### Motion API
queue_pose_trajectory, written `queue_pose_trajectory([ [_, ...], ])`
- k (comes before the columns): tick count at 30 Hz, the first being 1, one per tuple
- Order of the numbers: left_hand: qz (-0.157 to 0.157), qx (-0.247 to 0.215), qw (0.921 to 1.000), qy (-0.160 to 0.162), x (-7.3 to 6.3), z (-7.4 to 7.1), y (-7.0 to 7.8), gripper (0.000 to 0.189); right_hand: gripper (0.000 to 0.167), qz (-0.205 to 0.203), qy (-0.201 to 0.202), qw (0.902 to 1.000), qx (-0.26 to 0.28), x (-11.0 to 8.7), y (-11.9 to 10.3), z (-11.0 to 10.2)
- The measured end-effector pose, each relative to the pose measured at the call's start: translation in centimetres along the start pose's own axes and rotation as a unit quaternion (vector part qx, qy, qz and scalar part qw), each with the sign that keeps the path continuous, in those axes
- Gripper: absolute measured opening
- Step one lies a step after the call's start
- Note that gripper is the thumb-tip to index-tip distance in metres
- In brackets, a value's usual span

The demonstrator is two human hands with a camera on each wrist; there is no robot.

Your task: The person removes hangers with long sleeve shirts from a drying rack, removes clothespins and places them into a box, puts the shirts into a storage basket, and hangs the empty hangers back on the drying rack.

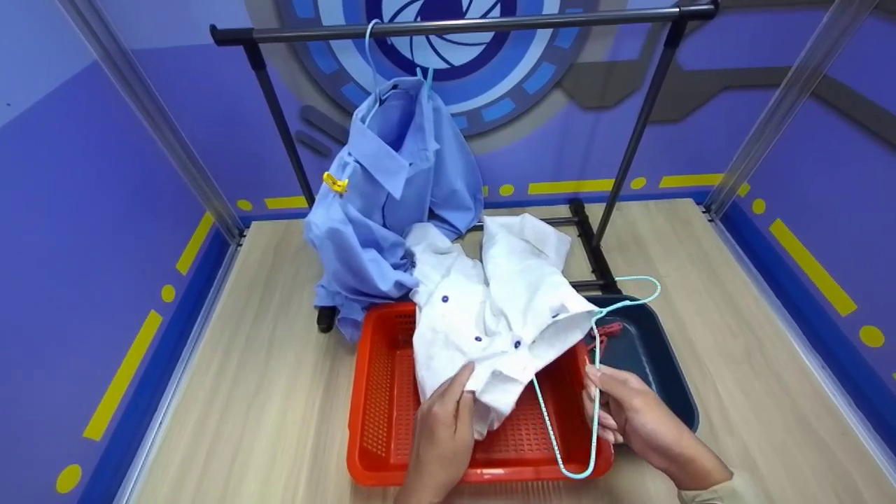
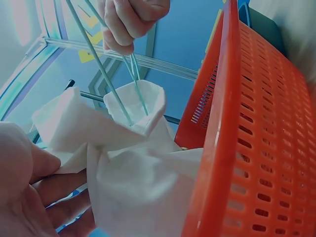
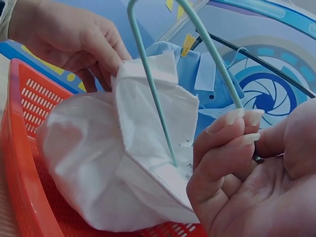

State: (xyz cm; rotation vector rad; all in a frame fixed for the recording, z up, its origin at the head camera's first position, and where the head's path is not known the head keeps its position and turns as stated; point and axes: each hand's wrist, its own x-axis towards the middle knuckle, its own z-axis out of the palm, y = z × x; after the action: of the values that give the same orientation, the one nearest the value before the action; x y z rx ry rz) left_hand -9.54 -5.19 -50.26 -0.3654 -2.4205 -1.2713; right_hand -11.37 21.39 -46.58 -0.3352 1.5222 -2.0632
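Observation:
A white shirt with dark buttons lies across the red basket, its collar opening turned to the right. My left hand pinches the cloth near the collar, thumb on top. In my right hand I grip one arm of a light teal hanger between thumb and curled fingers. The hanger's other end runs into the shirt's neck opening, as the right wrist view shows with the hanger wire. Its hook points to the right, over the dark tray. The far end of the hanger is hidden inside the cloth.
A blue shirt hangs on the black rack's rail, with a yellow clothespin on it. Right of the basket stands a dark tray holding red clothespins. Blue-purple panels enclose the wooden table.

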Motion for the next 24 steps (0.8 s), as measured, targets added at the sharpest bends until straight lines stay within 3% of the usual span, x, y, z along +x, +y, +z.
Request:
queue_pose_trajectory([
  [3, -0.019, -0.017, 0.9995, -0.018, 0.1, -0.1, 0.0, 0.043, 0.033, -0.011, -0.018, 0.9997, 0.011, -0.3, -0.1, 0.0],
  [9, -0.103, -0.039, 0.9904, -0.084, 0.3, -0.3, 0.4, 0.07, 0.035, -0.012, -0.057, 0.9977, 0.035, -1.0, -0.3, 0.0],
  [15, -0.123, -0.041, 0.9889, -0.073, 0.3, -0.3, 0.1, 0.084, 0.036, -0.011, -0.088, 0.9946, 0.053, -1.4, -0.3, -0.2],
  [24, -0.183, -0.05, 0.9803, -0.057, 1.2, -1.3, -1.0, 0.084, 0.036, -0.013, -0.105, 0.9939, 0.031, -2.0, 0.3, 0.0],
])
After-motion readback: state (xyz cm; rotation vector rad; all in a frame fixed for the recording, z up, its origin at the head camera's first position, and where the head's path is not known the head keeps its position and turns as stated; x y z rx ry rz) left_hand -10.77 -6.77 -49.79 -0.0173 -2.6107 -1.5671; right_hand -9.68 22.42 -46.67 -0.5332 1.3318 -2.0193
